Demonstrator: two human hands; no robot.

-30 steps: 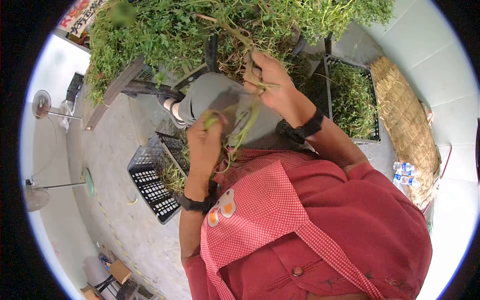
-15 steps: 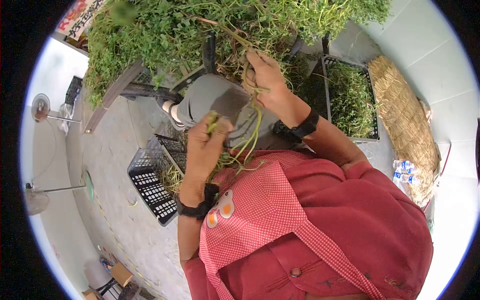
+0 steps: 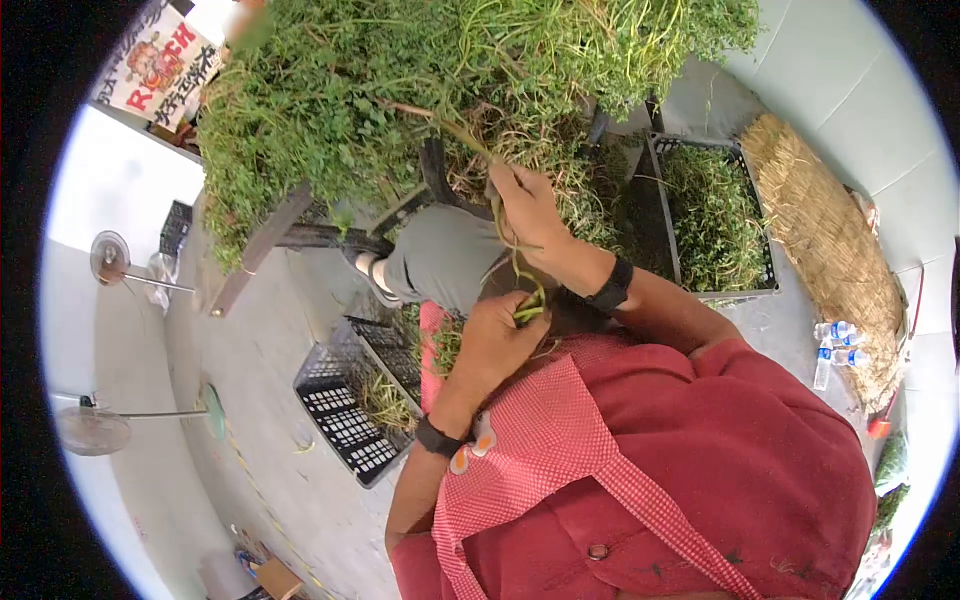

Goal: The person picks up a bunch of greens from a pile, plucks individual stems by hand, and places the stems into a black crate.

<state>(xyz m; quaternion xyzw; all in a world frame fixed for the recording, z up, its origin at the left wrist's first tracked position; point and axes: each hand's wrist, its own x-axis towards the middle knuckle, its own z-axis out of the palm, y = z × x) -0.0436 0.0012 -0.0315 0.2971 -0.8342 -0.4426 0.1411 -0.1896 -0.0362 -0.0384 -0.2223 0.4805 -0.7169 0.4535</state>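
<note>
My right hand (image 3: 530,215) is closed around a long, thick plant stem (image 3: 462,135), whose far end reaches up to the leafy heap. My left hand (image 3: 498,338) sits lower, close to my apron, with its fingers closed on green stems (image 3: 528,308). A thin length of stem runs between the two hands. Ahead of both hands, a large heap of leafy green plants (image 3: 330,120) covers a table with a dark frame (image 3: 262,243).
At the left on the floor stands a black plastic crate (image 3: 345,400) with loose stems. Another crate (image 3: 672,225), full of greens, is at the right. Beyond it lie a rolled straw mat (image 3: 825,250) and plastic bottles (image 3: 838,345). Fans (image 3: 110,258) stand at the far left.
My left hand has moved right and toward my right hand, still gripping green stems. The long stems that hung below my right hand are now mostly out of sight. The view has shifted slightly.
</note>
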